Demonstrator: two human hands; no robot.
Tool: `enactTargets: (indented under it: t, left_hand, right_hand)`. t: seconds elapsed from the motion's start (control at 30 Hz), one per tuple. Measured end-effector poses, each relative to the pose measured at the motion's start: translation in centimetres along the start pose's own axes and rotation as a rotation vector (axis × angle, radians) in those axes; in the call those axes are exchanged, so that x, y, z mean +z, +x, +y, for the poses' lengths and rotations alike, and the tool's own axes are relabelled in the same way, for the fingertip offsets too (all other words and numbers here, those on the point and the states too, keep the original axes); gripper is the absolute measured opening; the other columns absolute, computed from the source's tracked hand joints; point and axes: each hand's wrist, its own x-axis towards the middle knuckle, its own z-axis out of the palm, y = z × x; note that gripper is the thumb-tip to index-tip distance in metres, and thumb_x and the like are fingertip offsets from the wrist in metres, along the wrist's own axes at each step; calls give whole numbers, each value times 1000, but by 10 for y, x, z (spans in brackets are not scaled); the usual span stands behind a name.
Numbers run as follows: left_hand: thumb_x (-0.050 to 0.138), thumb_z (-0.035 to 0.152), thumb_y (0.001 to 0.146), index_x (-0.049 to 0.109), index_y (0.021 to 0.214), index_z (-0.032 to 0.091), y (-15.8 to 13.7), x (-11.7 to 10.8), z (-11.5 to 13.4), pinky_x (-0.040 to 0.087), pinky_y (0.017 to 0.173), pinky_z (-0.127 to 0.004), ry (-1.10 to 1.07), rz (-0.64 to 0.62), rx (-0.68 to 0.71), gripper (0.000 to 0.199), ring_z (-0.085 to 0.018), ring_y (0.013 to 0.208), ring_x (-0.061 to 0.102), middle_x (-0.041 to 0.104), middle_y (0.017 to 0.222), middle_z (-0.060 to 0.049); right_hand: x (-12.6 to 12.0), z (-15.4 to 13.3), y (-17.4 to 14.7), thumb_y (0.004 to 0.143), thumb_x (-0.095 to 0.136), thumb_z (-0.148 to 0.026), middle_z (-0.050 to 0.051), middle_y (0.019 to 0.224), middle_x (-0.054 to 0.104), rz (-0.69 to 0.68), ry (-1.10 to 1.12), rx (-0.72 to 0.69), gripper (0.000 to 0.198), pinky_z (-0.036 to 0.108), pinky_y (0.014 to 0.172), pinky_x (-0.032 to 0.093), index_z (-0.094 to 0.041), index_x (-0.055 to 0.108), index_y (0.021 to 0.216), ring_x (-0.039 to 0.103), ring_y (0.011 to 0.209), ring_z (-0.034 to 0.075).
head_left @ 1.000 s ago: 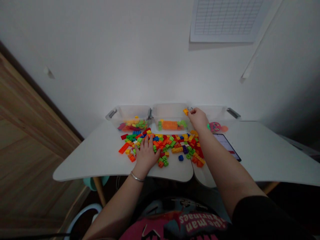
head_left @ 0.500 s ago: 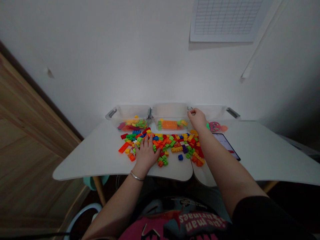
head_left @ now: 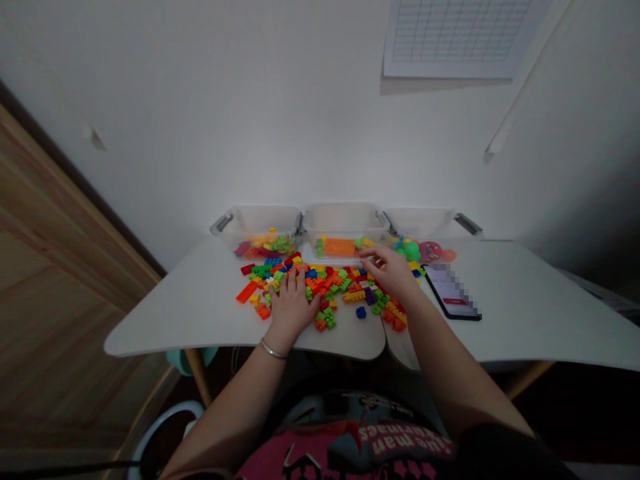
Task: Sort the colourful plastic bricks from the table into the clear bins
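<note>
- The middle tub [head_left: 345, 217] is see-through and stands at the back of the white surface [head_left: 175, 313], by the wall [head_left: 200, 100].
- A big orange block [head_left: 339, 247] is inside the middle tub, with green and yellow bits near its ends.
- The pile of bricks [head_left: 327, 287] is spread out in front of the middle tub. It has red, orange, yellow, green, blue and purple ones, all mixed up.
- The left hand [head_left: 291, 303] lies on the pile, in front of the middle tub and a bit to its left. Its grip is wide, with fingers spread. I cannot tell what is under the palm.
- The right hand [head_left: 389, 267] is over the pile, in front of the middle tub's right corner. Its fingers bend toward the thumb, so the grip is narrow, with a little gap.
- A blue brick [head_left: 361, 313] sits in front of the middle tub, on the near side of the pile.
- The left tub [head_left: 267, 217] is just left of the middle tub and has colorful bricks in it.
- The right tub [head_left: 423, 220] is just right of the middle tub.
- A phone [head_left: 453, 293] lies to the right of the middle tub and nearer.
</note>
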Motion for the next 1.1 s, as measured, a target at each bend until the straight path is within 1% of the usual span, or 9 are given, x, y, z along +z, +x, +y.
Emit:
enactTargets:
  t: [0.07, 0.17, 0.27, 0.4, 0.53, 0.7, 0.87, 0.97, 1.1]
  left_hand:
    - [41, 53, 93, 24, 156, 17, 0, 0, 0, 24, 115, -66, 8, 3, 1, 75, -35, 145, 32, 29, 160, -15]
    - [41, 53, 93, 23, 156, 16, 1, 1, -1, 25, 115, -66, 13, 4, 7, 75, -34, 145, 32, 29, 160, -14]
    - [40, 53, 93, 22, 156, 16, 1, 3, -1, 25, 114, -67, 17, 5, 9, 75, -34, 145, 32, 29, 161, -14]
    - [41, 53, 93, 22, 156, 16, 1, 3, -1, 25, 114, -67, 21, 3, 4, 75, -35, 144, 33, 30, 160, -14]
    - [42, 53, 93, 23, 156, 17, 1, 1, 0, 25, 114, -67, 15, -6, -1, 75, -35, 145, 33, 29, 161, -14]
    - [43, 53, 92, 22, 156, 17, 1, -1, 1, 25, 114, -68, 9, -29, -8, 77, -35, 145, 32, 28, 161, -14]
    - [43, 52, 93, 22, 156, 17, 1, -2, 1, 24, 115, -68, 2, -25, -9, 76, -35, 145, 32, 28, 161, -13]
    - [43, 52, 92, 22, 156, 17, 1, -2, 1, 23, 115, -68, -6, -30, -11, 76, -35, 145, 32, 28, 161, -13]
    - [43, 52, 93, 22, 156, 16, 1, -3, 1, 23, 115, -68, -8, -23, -8, 76, -34, 145, 32, 29, 161, -14]
  right_hand:
    - [7, 0, -10, 86, 59, -30, 7, 97, 74, -104, -35, -92, 18, 37, 86, 50, -21, 72, 94, 66, 91, 22]
    - [16, 2, -23, 84, 64, -26, 6, 96, 75, -240, -107, -177, 15, 39, 88, 49, -21, 72, 95, 66, 94, 23]
    - [20, 3, -35, 82, 68, -25, 7, 101, 74, -296, -182, -210, 17, 40, 91, 48, -20, 72, 97, 65, 97, 24]
    - [21, 5, -48, 82, 67, -18, 7, 105, 74, -315, -264, -234, 17, 42, 97, 45, -21, 72, 98, 63, 103, 24]
    - [20, 10, -53, 83, 62, -13, 7, 107, 73, -304, -369, -230, 20, 41, 97, 45, -20, 73, 98, 62, 102, 24]
    - [21, 14, -53, 84, 62, -15, 8, 108, 72, -305, -447, -206, 20, 40, 95, 45, -21, 73, 100, 60, 101, 24]
    - [26, 14, -54, 83, 64, -16, 9, 104, 72, -285, -501, -184, 18, 40, 92, 45, -19, 71, 99, 58, 99, 25]
    - [28, 15, -55, 83, 64, -18, 10, 106, 71, -269, -528, -151, 21, 41, 92, 45, -19, 70, 103, 57, 101, 27]
    - [29, 15, -55, 85, 61, -18, 10, 106, 70, -273, -547, -139, 20, 41, 91, 45, -19, 70, 104, 57, 101, 27]
